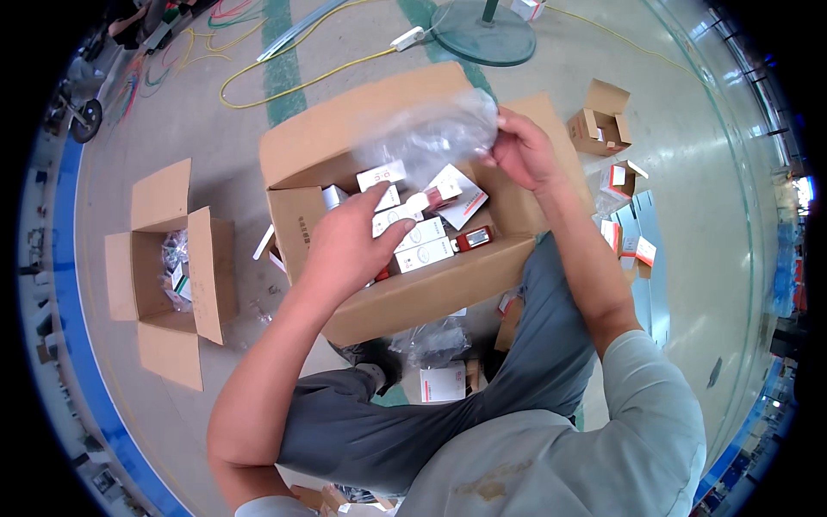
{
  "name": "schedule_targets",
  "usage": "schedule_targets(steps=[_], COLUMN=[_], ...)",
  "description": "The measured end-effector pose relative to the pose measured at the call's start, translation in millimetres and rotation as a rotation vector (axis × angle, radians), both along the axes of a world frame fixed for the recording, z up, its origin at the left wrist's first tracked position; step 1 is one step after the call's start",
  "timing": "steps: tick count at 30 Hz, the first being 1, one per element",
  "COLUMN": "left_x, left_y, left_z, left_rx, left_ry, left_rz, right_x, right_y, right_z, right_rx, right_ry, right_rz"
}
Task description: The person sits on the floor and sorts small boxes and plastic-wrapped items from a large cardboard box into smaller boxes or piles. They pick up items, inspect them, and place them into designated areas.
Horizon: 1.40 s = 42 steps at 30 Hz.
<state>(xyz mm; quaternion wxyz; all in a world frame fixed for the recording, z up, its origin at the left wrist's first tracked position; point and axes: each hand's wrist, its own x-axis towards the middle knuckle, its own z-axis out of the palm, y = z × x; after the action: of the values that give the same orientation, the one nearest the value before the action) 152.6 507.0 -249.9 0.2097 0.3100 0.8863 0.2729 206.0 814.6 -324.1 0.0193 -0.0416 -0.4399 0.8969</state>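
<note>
While right fingers [512,125] grip, clear plastic [431,129] leftward

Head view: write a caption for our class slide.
Right hand holds clear plastic above an open cardboard box, left hand over white cartons inside.

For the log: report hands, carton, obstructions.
Right hand pinching plastic bag. Left hand at white boxes, grip unclear. Carton open, bag hiding part of its far edge.

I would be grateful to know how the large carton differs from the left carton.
The large carton is bigger than the left carton. The large carton holds several white boxes, while the left carton shows mostly clear plastic. Both are open, brown cardboard.
</note>
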Motion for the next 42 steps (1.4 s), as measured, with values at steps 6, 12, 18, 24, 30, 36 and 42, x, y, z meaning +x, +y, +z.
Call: schedule_targets(steps=[6,12,18,24,30,36,42], left_x=[-11,16,23,28,38,43,38], left_y=[-25,-49,-51,-65,-67,-75,-77], left_z=[14,47,50,53,50,46,41], left_rx=[-0.270,-0.400,-0.343,-0.353,-0.331,-0.343,-0.335], left_ry=[0.118,-0.023,0.015,0.012,0.007,-0.012,-0.020], left_rz=[-0.063,-0.310,-0.361,-0.315,-0.346,-0.319,-0.346], right_x=[32,42,-70,-82,-105,-112,-99], right_y=[-58,-118,-32,-16,-20,-48,-27], right_z=[-13,-9,-103,-144,-194,-222,-223], right_rx=[0.575,0.619,1.377,1.395,1.832,1.737,1.785], right_ry=[-0.031,0.018,-0.025,-0.644,-0.618,-0.841,-0.537], right_rz=[1.082,1.463,0.160,0.982,0.504,0.661,0.500])
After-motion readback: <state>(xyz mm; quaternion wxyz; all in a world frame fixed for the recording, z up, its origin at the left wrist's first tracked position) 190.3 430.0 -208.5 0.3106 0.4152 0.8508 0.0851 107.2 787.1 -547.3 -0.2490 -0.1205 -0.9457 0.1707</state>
